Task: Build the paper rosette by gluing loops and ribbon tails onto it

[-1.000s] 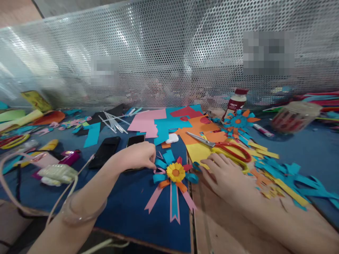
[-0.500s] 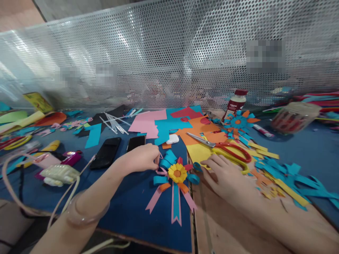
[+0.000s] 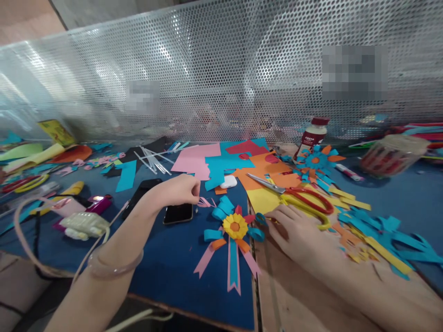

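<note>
A paper flower (image 3: 235, 226) with a yellow centre, blue loops, red and orange petals and pink tails lies at the table's middle. To its upper left, over a small phone (image 3: 177, 214), my left hand (image 3: 183, 188) is closed in a pinch. From its fingertips hangs a thin looped pink paper strip (image 3: 206, 202), clear of the flower. My right hand (image 3: 294, 226) rests on the flower's right side, fingers loosely stretched, with the tips beside a blue paper loop (image 3: 260, 219). Just beyond it lie red-and-yellow-handled scissors (image 3: 306, 199).
Coloured paper sheets (image 3: 195, 159) lie behind the flower, near a white case (image 3: 229, 181). A second blue flower (image 3: 315, 160) sits before a bottle (image 3: 313, 133). Blue paper scraps (image 3: 384, 226) lie right. A glue gun (image 3: 85, 226) and its cable are left. A perforated metal panel (image 3: 221, 69) closes the back.
My left hand has moved left and up from the flower, drawing the pink strip away with it. My right hand has stayed nearly still. The whole view has shifted slightly.
</note>
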### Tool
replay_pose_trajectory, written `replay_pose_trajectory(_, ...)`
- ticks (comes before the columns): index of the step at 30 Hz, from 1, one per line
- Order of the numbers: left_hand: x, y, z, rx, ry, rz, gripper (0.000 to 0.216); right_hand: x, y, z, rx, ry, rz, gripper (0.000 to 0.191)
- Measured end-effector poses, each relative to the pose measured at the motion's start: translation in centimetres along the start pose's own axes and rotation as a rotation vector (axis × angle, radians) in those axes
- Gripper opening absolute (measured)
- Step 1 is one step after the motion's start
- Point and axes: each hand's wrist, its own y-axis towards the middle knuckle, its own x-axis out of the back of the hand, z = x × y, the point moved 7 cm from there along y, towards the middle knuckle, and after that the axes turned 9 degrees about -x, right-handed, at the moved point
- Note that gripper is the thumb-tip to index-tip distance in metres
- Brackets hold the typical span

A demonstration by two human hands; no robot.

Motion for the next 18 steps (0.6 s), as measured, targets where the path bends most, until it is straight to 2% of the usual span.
replay_pose_trajectory(4, 0.06, 0.31, 0.40, -0.015, -0.029, -0.037, 0.014, 0.02, -0.04, -0.03, 0.011, 0.020, -0.005, 0.019)
replay_pose_trajectory(8, 0.02, 0.52, -0.23, -0.099, -0.084, -0.023, 0.039, -0.04, -0.03, -0.10, 0.010, 0.009, 0.002, 0.020)
replay_pose_trajectory(12, -0.56, 0.46, -0.21, -0.070, -0.125, 0.077, 0.023, -0.04, -0.06, -0.05, 0.022, 0.010, -0.001, 0.019)
replay_pose_trajectory(18, -0.57, 0.23, -0.02, -0.041, -0.178, 0.083, 0.014, -0.16, -0.05, -0.20, 0.017, 0.016, -0.001, 0.020)
